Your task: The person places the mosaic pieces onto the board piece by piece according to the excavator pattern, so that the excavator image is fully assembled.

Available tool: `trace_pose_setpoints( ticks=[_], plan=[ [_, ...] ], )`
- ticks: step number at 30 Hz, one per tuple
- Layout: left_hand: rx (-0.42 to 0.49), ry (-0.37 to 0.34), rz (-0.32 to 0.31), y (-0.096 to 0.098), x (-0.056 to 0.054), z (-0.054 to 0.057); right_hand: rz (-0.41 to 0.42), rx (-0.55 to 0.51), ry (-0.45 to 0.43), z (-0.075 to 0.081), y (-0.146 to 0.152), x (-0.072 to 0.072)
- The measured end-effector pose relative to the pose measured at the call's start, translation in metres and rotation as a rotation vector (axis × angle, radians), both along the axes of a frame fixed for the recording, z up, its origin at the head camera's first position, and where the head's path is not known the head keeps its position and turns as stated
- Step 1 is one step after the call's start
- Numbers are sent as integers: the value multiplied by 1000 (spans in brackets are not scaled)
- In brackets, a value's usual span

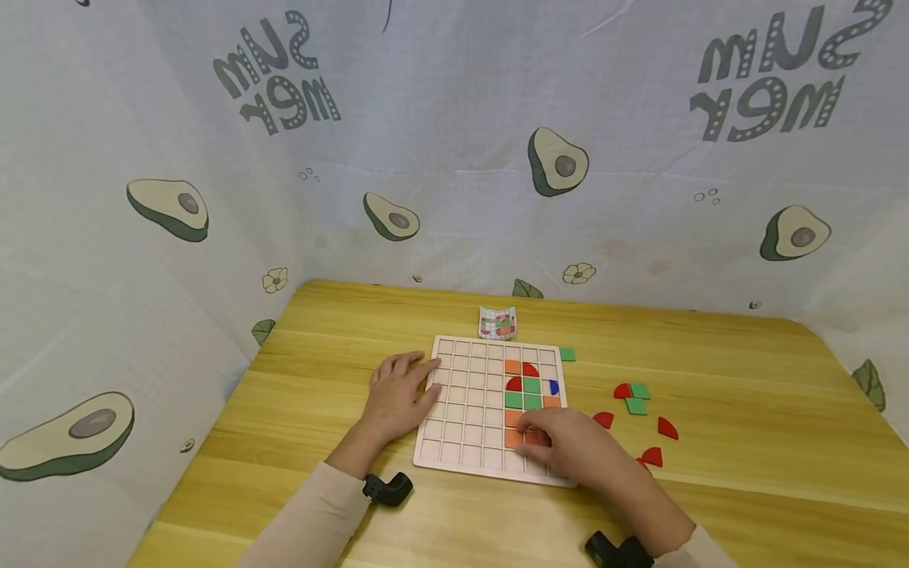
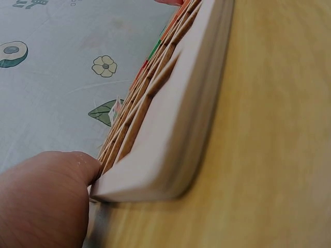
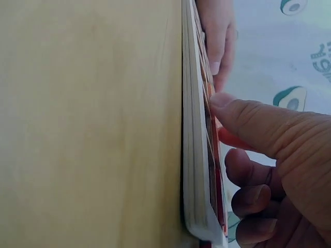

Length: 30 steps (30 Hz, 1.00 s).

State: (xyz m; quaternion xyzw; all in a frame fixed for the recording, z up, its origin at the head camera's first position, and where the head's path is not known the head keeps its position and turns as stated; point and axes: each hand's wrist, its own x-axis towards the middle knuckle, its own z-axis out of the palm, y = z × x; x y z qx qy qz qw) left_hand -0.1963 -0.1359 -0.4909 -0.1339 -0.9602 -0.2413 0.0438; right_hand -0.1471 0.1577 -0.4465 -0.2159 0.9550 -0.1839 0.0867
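A pale wooden grid board [image 1: 454,410] lies on the table, with orange, red, green and blue tiles in cells on its right side. My left hand [image 1: 396,394] rests at the board's left edge, fingers spread; in the left wrist view the thumb [image 2: 57,191] touches a board corner. Over the lower right cells, my right hand [image 1: 568,442] has its thumb and index finger on either side of an orange-red tile [image 1: 533,439], pinching it at board level. Its other fingers are curled in the right wrist view, and the palm hides some cells.
A small printed pattern card [image 1: 497,323] stands behind the board. One green tile [image 1: 567,354] lies by the board's upper right corner. Loose red quarter-circle tiles [image 1: 667,428] and green square tiles [image 1: 637,407] are scattered on the table to the right. A printed curtain [image 1: 454,158] hangs behind.
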Motion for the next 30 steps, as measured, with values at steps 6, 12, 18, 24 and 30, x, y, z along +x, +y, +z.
trace_pose_setpoints(
  ticks=[6,12,18,24,30],
  plan=[
    [6,-5,2,0,-1,-1,-66,-40,-13,6,13,-7],
    [5,3,8,0,0,-1,-165,-79,-65,15,39,-16],
    [8,1,8,0,0,-1,-214,-74,-69,12,66,-25],
    [9,1,9,0,0,0,-284,-34,-80,7,88,-32],
    [6,1,9,0,0,0,-351,-11,-64,6,107,-34]
  ],
)
